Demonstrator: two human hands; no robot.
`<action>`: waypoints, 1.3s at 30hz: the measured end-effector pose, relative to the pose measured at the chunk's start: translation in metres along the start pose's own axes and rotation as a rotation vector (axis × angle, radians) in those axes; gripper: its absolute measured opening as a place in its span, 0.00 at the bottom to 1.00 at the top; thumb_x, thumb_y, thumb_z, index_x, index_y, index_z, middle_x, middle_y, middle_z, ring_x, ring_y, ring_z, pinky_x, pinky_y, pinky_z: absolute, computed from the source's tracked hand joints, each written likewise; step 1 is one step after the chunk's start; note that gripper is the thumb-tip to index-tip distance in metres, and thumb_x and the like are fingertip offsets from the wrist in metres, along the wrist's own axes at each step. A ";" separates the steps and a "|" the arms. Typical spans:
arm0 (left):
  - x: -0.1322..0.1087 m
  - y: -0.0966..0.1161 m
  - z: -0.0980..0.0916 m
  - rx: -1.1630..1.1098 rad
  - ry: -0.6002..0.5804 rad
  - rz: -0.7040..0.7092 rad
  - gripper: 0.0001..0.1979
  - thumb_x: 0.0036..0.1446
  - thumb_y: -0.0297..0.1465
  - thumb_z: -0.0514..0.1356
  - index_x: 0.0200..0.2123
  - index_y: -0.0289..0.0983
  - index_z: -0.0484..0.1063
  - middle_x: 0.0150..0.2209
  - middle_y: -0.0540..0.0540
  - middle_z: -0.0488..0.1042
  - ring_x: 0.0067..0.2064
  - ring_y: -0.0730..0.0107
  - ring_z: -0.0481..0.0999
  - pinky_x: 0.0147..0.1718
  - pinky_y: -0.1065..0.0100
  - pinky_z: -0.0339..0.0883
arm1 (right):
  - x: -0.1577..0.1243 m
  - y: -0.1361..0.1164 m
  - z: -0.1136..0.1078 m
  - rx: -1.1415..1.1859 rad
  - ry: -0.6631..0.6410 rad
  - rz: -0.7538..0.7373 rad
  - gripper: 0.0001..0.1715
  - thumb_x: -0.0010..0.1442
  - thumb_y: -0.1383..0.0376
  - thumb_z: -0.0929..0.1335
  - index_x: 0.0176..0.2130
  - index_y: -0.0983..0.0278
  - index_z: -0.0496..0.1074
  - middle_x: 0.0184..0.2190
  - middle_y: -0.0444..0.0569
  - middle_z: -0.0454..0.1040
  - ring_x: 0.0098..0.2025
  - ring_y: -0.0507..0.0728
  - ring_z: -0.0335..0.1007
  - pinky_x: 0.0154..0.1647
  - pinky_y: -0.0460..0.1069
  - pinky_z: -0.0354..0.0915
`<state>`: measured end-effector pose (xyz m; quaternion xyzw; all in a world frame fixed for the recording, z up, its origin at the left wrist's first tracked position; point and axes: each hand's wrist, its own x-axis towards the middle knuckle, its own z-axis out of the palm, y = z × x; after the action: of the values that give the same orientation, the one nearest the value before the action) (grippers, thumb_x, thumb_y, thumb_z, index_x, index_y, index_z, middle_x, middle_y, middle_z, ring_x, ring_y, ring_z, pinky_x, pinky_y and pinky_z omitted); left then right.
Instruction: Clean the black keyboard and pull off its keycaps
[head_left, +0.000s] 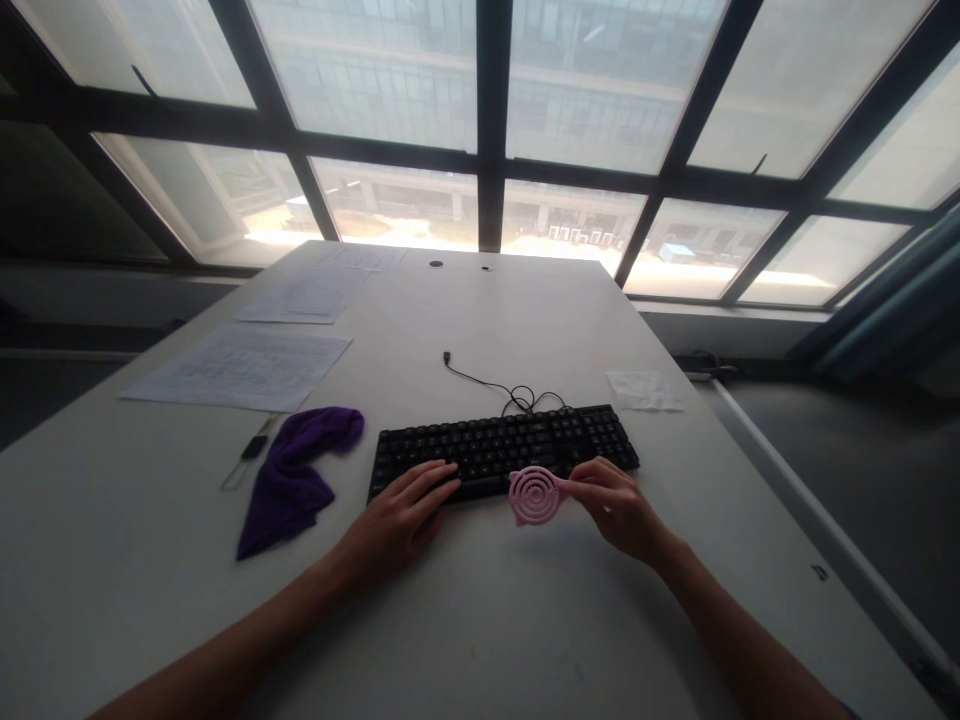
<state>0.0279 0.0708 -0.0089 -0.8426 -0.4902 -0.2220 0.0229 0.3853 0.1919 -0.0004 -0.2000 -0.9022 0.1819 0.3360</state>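
Note:
A black keyboard (502,445) lies slightly tilted across the middle of the white table. My left hand (412,505) rests on its front left part, fingers stretched out over the keys and holding nothing. Between the fingertips of my right hand (611,500) is the narrow end of a pink disc with ring-shaped slots (535,495), which has small pointed bumps on its rim. The disc is held just at the keyboard's front edge, face towards me. From the keyboard's back runs a coiled black cable (480,380) ending in a USB plug (447,357).
A crumpled purple cloth (296,480) lies left of the keyboard, beside a small black object with a loop (253,448). Printed sheets (247,365) cover the table's left back. A white tissue (643,390) lies near the right edge. Windows stand behind the table.

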 end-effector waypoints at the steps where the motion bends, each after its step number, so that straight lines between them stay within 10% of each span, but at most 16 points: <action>1: 0.000 0.000 0.000 0.000 -0.003 -0.001 0.23 0.64 0.23 0.55 0.61 0.38 0.68 0.64 0.41 0.68 0.66 0.55 0.64 0.64 0.52 0.66 | 0.000 -0.001 0.000 0.003 -0.012 -0.006 0.23 0.69 0.71 0.63 0.58 0.54 0.73 0.39 0.51 0.74 0.38 0.55 0.69 0.37 0.50 0.69; 39: 0.002 0.002 -0.002 -0.010 0.008 -0.002 0.24 0.64 0.24 0.55 0.63 0.40 0.67 0.63 0.41 0.68 0.65 0.55 0.65 0.62 0.51 0.67 | 0.000 -0.003 0.009 -0.092 0.074 -0.015 0.25 0.68 0.73 0.64 0.58 0.52 0.74 0.42 0.51 0.76 0.41 0.56 0.71 0.42 0.53 0.72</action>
<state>0.0298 0.0702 -0.0057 -0.8412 -0.4899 -0.2279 0.0204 0.3790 0.1880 -0.0055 -0.2152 -0.8980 0.1303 0.3609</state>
